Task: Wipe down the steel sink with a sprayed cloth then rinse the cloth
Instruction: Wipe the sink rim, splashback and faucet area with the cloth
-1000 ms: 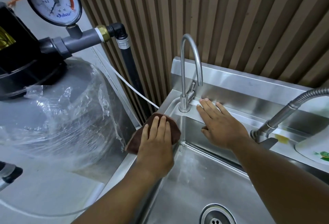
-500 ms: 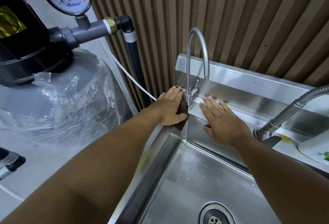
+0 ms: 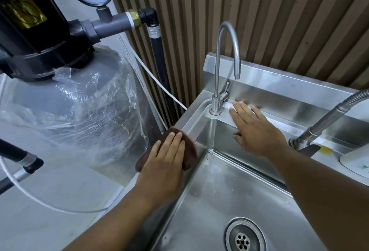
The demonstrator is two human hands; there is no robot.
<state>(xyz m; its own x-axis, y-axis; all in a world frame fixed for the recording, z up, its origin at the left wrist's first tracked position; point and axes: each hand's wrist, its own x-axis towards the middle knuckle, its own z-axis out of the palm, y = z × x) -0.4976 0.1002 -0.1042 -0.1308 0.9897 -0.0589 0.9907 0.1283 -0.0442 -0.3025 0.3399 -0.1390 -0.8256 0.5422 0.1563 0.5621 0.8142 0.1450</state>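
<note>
A: Nearest the viewer?
B: The drain point(image 3: 242, 241), in the basin of the steel sink point(image 3: 219, 195), below both hands.

A: The left hand point(image 3: 164, 163)?
B: Flat, fingers extended, pressing the brown cloth point(image 3: 189, 152) onto the sink's left rim; not clenched.

A: The right hand point(image 3: 257, 131)?
B: Open, empty, palm down on the back ledge.

A: Beyond it?
B: The gooseneck faucet point(image 3: 217, 83), just left of the right fingertips.

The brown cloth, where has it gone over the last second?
The left hand slid the brown cloth up the steel sink's left rim to the gooseneck tap, then back toward the person. The right hand stayed flat on the back ledge.
</note>
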